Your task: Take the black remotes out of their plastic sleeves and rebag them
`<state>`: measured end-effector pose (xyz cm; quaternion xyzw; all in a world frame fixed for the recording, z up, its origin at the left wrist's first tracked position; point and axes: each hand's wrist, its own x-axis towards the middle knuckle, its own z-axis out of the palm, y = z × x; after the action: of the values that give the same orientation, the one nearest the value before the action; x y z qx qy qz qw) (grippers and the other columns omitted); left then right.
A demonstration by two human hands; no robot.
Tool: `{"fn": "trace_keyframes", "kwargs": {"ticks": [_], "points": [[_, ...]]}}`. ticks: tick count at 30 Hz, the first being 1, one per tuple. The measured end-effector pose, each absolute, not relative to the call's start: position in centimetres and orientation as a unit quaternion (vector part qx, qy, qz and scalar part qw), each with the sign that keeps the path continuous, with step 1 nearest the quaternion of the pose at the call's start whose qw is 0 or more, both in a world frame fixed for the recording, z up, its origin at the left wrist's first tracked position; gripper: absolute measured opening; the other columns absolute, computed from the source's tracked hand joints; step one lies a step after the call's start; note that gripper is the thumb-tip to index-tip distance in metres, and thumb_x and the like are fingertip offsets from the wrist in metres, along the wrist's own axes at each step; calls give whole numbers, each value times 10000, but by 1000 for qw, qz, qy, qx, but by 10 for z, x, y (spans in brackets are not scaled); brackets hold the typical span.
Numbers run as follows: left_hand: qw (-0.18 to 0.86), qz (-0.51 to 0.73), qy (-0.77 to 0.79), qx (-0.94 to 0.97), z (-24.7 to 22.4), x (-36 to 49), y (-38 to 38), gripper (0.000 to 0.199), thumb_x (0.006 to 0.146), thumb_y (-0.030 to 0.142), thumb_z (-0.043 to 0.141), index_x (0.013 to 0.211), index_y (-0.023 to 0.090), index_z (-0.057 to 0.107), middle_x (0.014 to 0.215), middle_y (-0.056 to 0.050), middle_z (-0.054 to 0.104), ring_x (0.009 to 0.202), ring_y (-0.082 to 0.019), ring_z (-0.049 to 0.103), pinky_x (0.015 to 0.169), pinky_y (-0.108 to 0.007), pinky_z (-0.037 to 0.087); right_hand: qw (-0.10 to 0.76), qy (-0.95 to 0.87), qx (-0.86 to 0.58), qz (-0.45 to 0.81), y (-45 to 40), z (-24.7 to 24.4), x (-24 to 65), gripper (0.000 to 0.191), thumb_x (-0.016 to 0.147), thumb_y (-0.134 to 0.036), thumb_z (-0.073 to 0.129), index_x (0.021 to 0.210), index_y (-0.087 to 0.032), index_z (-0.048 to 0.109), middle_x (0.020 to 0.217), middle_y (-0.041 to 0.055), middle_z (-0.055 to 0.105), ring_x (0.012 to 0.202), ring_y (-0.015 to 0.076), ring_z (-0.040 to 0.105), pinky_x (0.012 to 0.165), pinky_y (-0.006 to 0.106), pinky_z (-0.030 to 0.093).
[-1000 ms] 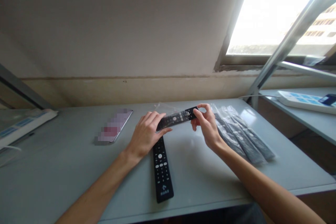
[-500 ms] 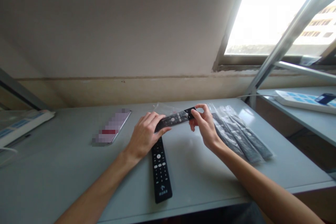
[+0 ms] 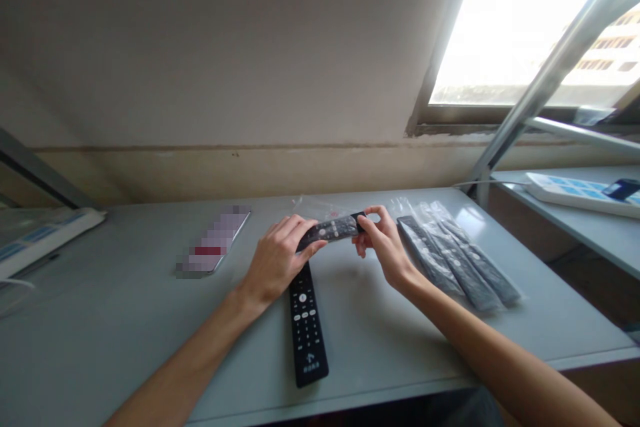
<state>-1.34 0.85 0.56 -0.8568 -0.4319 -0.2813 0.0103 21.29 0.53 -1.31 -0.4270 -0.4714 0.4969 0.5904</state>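
Note:
Between my two hands is a black remote control (image 3: 334,228), held slantwise above the desk and partly covered by a clear plastic sleeve. My left hand (image 3: 280,250) wraps round its left end, thumb below and fingers on top. At the other end, my right hand (image 3: 380,240) pinches the bare black tip between thumb and fingers. A second, unwrapped remote control (image 3: 307,330) lies on the desk below my left hand, its upper end hidden by that hand. Several remotes in clear plastic sleeves (image 3: 457,260) lie side by side just right of my right hand.
The grey desk (image 3: 130,327) meets the wall at the back. A phone (image 3: 220,240) lies left of my hands, its screen blurred out. A clear plastic wrapper (image 3: 313,205) lies behind them. Power strips (image 3: 45,240) sit at the far left and on the right-hand desk.
The right end of the held remote and my right hand have shifted slightly left and down. My left hand stays nearly in place.

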Motion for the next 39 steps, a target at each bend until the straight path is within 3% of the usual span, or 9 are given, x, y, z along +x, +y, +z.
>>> {"fn": "trace_keyframes", "kwargs": {"ticks": [9,16,28,39], "points": [[4,-302,-425,-853,3,-12,8,249,1064,380,512,1196,237,668,1110,-56,696,1051,-226,677,936,-350,529,582,-474,-428,503,5,-14,212,393,889,-510,667,1038,-250,413,570,-61,658,409,133,533,431,226,403],[-1,-296,-427,-854,2,-10,8,307,1052,387,528,1261,208,665,1151,-71,710,1069,-243,675,960,-373,528,566,-476,-416,528,2,-16,210,408,894,-519,677,1046,-255,405,574,-59,674,426,140,560,459,237,432],[10,-319,-404,-857,-3,-13,12,213,1041,268,552,1115,197,738,1053,-60,696,982,-216,661,912,-348,524,548,-458,-407,570,2,-27,205,434,866,-513,691,1055,-247,405,598,-27,711,423,139,578,456,225,454],[-16,-380,-370,-848,-1,-14,11,233,1021,364,622,1114,196,752,1015,-55,691,935,-195,673,850,-312,523,557,-455,-405,565,2,-21,206,429,864,-497,692,1048,-253,390,595,-23,712,426,138,573,454,224,447]]}}
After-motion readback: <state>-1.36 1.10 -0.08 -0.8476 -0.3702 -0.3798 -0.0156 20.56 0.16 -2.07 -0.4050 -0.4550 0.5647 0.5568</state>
